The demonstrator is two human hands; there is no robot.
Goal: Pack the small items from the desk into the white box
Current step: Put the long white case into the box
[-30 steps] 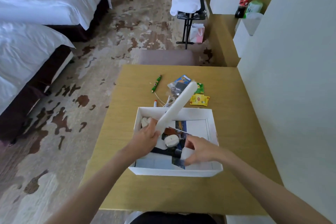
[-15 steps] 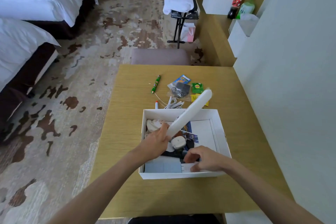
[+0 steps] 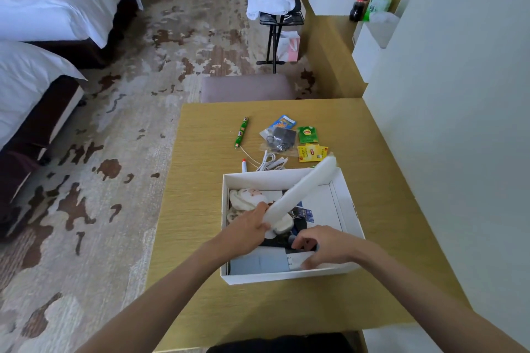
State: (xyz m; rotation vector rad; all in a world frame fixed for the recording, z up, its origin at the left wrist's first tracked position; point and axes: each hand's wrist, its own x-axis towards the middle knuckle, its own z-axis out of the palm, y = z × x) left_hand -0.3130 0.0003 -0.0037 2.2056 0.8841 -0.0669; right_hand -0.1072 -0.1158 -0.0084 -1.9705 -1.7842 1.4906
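**Fingers of the left hand (image 3: 252,231) closed around a long white rounded bar (image 3: 301,189) over the box**

The fingers of the left hand are wrapped around the lower end of the bar. The bar is tilted. Its lower end is inside the white cardboard box (image 3: 286,276), just above a small round white object (image 3: 282,225), and its upper end rises over the far right corner of the box.

The fingers of the right hand (image 3: 324,243) are bent downward in the near right part of the box, over a white sheet of paper (image 3: 301,260). I cannot tell whether they pinch something.

The box stands on the light wooden desk (image 3: 200,209), close to the person. Inside it, a pale soft toy (image 3: 246,199) lies at the far left and a grey-blue booklet (image 3: 259,264) at the near left.

Behind the box, on the desk, lie:
- a green pen (image 3: 241,132)
- a blue sachet (image 3: 282,122)
- a clear bag with dark contents (image 3: 279,139)
- a green tea sachet (image 3: 307,134)
- yellow tea sachets (image 3: 312,152)
- a coiled white cable (image 3: 271,163), just beside the far wall of the box
- a small white marker with a red cap (image 3: 244,165), also just beside that wall
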